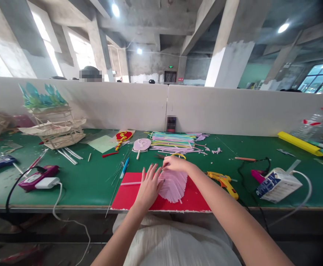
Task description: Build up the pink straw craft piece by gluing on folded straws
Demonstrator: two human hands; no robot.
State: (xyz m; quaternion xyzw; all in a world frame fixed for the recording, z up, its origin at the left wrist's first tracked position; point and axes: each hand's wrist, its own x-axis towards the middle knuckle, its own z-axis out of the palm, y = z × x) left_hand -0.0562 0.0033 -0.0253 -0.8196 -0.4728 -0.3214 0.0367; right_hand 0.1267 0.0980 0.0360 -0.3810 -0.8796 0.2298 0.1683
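On the red mat (126, 197), open left hand (149, 186) flattens the pink fan (175, 188), right hand (175, 163) pinching its top.

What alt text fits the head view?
A person's left hand lies flat over the left edge of a pink fan of straws on a red board, the right hand curled at the fan's top edge. Around it on the green table: a yellow glue gun, a pile of coloured straws.
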